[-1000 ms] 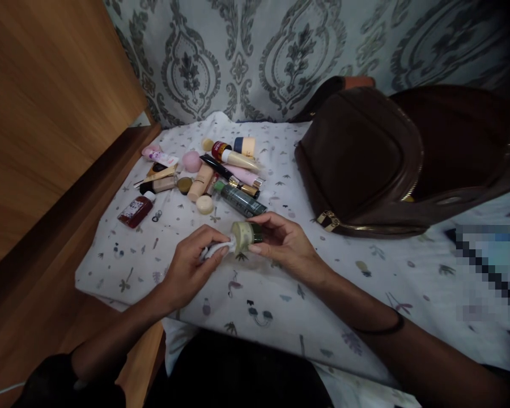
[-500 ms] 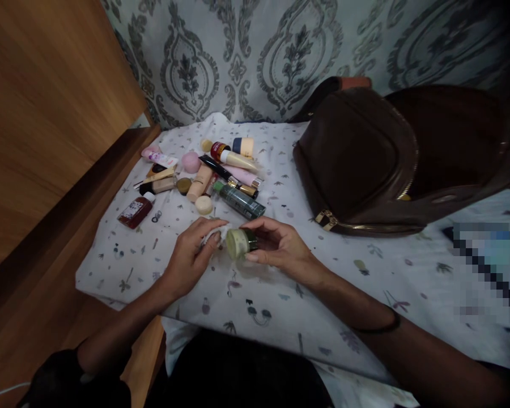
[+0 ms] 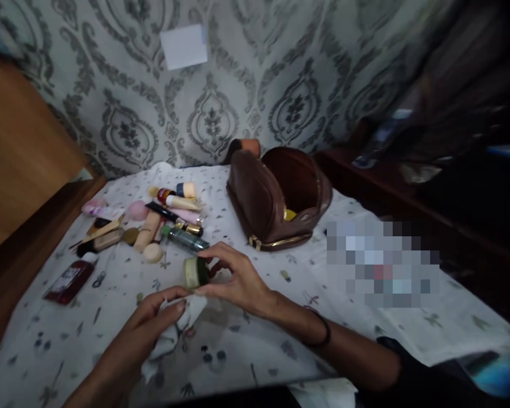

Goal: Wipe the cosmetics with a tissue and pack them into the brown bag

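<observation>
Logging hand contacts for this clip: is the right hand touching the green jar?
Touching: the head view shows the right hand clasping the green jar around its dark end.

White patterned sheet (image 3: 238, 354): cosmetics (image 3: 148, 231) cluttered at left, dark-red bottle (image 3: 71, 280) near them, open brown bag (image 3: 255, 198) farther right

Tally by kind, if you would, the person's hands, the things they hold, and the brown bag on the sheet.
Hands: 2, the left hand and the right hand
Green jar, in the right: 1
White cloth or tissue, in the left: 1
Brown bag: 1
Total: 5
</observation>
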A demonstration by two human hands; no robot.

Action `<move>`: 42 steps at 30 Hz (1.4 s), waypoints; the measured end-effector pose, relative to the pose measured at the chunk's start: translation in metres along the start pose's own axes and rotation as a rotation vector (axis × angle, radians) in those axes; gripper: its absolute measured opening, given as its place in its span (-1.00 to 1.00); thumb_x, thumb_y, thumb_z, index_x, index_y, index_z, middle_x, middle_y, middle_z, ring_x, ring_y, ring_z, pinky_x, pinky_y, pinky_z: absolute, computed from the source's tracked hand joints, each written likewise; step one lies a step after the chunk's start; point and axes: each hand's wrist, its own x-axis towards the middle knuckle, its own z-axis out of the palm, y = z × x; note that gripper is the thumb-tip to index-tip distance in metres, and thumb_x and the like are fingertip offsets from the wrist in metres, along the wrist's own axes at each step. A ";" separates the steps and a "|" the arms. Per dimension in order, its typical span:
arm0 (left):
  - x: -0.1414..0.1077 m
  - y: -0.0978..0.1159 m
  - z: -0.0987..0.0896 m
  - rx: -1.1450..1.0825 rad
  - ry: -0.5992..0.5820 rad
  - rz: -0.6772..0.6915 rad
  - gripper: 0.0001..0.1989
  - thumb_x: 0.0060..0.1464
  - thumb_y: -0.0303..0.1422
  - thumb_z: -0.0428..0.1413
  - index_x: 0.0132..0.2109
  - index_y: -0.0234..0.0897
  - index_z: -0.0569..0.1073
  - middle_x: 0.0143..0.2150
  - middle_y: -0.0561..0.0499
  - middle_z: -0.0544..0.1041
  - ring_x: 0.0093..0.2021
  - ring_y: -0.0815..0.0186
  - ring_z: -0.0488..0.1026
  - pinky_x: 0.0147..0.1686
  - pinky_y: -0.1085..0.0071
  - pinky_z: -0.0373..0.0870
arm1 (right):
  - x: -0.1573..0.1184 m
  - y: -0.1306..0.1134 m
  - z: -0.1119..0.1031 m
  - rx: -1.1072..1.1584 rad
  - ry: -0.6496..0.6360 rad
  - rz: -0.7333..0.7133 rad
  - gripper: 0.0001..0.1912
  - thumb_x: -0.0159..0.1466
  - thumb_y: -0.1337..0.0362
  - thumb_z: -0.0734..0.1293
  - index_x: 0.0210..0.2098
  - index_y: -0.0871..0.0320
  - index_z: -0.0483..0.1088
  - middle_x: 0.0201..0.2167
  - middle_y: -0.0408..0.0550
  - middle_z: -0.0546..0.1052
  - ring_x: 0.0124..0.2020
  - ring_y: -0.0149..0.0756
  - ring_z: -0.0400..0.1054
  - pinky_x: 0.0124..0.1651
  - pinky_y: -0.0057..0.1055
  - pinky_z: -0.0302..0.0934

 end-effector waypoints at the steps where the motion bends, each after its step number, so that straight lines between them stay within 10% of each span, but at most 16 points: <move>1: 0.004 0.007 -0.001 -0.060 -0.038 -0.082 -0.75 0.30 -0.20 0.02 -0.01 -0.02 0.56 -0.46 0.08 0.61 -0.52 0.26 0.53 -0.59 0.42 0.42 | -0.004 -0.005 -0.011 -0.044 -0.014 -0.038 -0.48 0.11 -0.02 0.52 -0.02 0.06 0.46 -0.17 -0.03 0.48 -0.16 -0.24 0.41 -0.20 -0.35 0.41; 4: 0.026 0.037 0.002 -0.016 -0.156 -0.145 -0.75 0.25 -0.10 0.05 -0.13 -0.04 0.57 -0.45 0.07 0.56 -0.51 0.26 0.48 -0.60 0.42 0.38 | -0.020 -0.023 -0.050 -0.202 -0.021 -0.103 -0.49 0.16 0.03 0.50 0.05 0.05 0.44 -0.17 -0.02 0.49 -0.20 -0.25 0.41 -0.22 -0.34 0.40; 11: 0.119 0.099 0.061 0.741 -0.105 0.717 -0.79 0.31 -0.39 -0.03 -0.22 -0.24 0.50 -0.37 0.00 0.47 -0.37 0.30 0.45 -0.41 0.43 0.39 | -0.031 -0.067 -0.148 -0.481 0.341 0.004 -0.60 0.32 0.05 0.36 0.08 0.05 0.39 -0.08 0.03 0.51 -0.13 -0.15 0.44 -0.10 -0.24 0.38; 15: 0.166 0.112 0.086 1.120 -0.064 0.920 -0.68 0.25 -0.55 -0.09 0.06 -0.36 0.44 -0.08 -0.14 0.54 -0.18 0.18 0.50 -0.39 0.36 0.47 | -0.008 -0.069 -0.178 -0.620 0.390 0.002 -0.60 0.36 0.06 0.30 0.10 0.12 0.33 -0.02 0.09 0.47 -0.06 -0.10 0.43 -0.01 -0.15 0.37; 30: 0.182 0.078 0.072 1.054 -0.153 0.987 -0.68 0.26 -0.59 -0.05 0.10 -0.44 0.44 0.19 -0.21 0.43 -0.07 0.20 0.45 -0.20 0.32 0.46 | 0.011 -0.056 -0.211 -0.658 0.129 0.073 -0.62 0.35 0.17 0.33 0.14 0.07 0.32 -0.02 0.04 0.45 -0.11 -0.17 0.43 -0.18 -0.30 0.41; 42: 0.191 0.068 0.077 1.004 -0.082 1.112 -0.71 0.24 -0.60 -0.07 0.02 -0.49 0.46 0.09 -0.30 0.46 -0.17 0.18 0.41 -0.30 0.30 0.41 | 0.096 -0.072 -0.211 -0.898 -0.604 0.202 -0.80 0.17 0.37 0.45 -0.19 0.19 0.46 -0.29 -0.09 0.51 -0.27 -0.30 0.38 -0.28 -0.44 0.16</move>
